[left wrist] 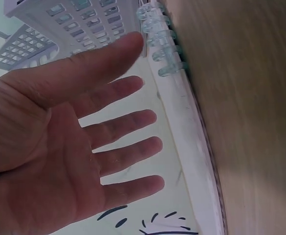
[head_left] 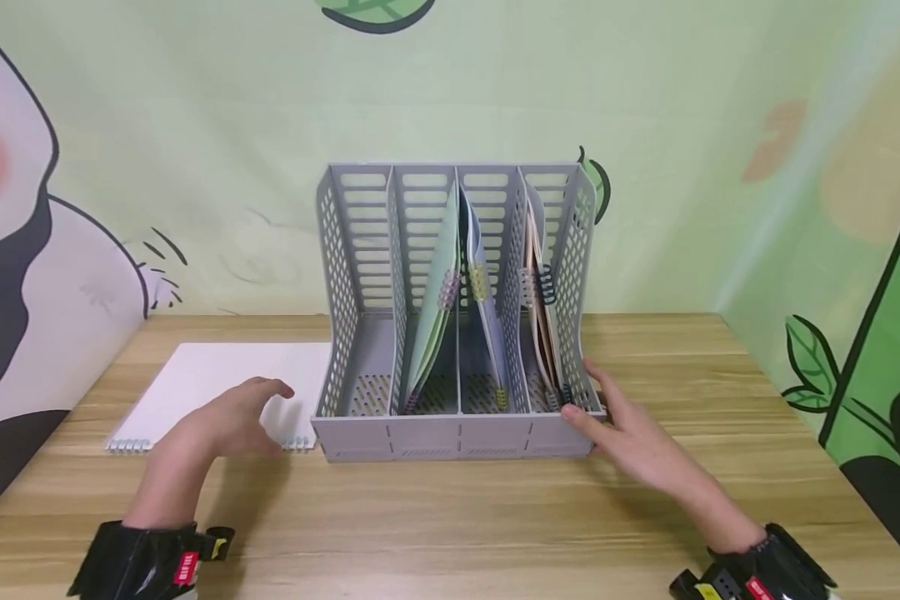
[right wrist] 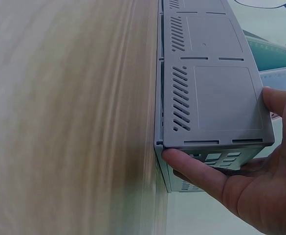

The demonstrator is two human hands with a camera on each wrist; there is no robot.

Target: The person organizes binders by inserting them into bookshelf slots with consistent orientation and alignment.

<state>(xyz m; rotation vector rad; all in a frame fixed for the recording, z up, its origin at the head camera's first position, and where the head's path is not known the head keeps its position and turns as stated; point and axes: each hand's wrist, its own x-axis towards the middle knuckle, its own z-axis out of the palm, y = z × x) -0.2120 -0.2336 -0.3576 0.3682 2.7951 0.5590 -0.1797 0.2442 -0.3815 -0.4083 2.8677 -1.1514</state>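
A grey plastic file organizer (head_left: 423,437) with upright dividers stands on the table. My right hand (head_left: 630,433) grips its front right corner; in the right wrist view the thumb lies at the front panel's upper edge (right wrist: 266,105) and other fingers reach round the side. Over a white spiral-bound notebook (head_left: 232,367), which lies flat left of the organizer, hovers my left hand (head_left: 232,417). Its fingers are spread and hold nothing, as the left wrist view shows. Inside the organizer lean a green spiral notebook (head_left: 433,292), a bluish one (head_left: 486,308) and several thin ones (head_left: 542,333) at the right.
The wooden table (head_left: 450,525) runs in front of the organizer and on both sides. Behind it hangs a green printed cloth (head_left: 232,125). The organizer's leftmost compartment (head_left: 370,350) holds no notebook.
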